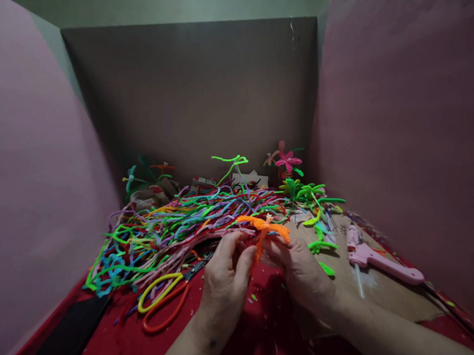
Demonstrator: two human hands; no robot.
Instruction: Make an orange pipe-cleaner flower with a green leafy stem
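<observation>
- The orange flower (266, 227), made of fuzzy stems with a pale centre, is between the two hands, held up above the red cloth (111, 345); its petals spread sideways over the fingertips and one hangs down between the hands.
- The left hand (229, 270) has a narrow grip: thumb and bent fingers close in on the flower's lower left side, the thumb tip by the hanging petal.
- The right hand (303, 272) also has a narrow grip, fingers gathered on the flower just under its right petal; the petals partly hide where these fingertips press.
- Just left of the left hand lie scissors (159, 295) with one yellow and one red handle loop, near a big heap of coloured fuzzy stems (176, 223).
- Right of the right hand, a pink glue gun (378, 260) rests on cardboard (394, 301), near green leaf pieces (323, 246).
</observation>
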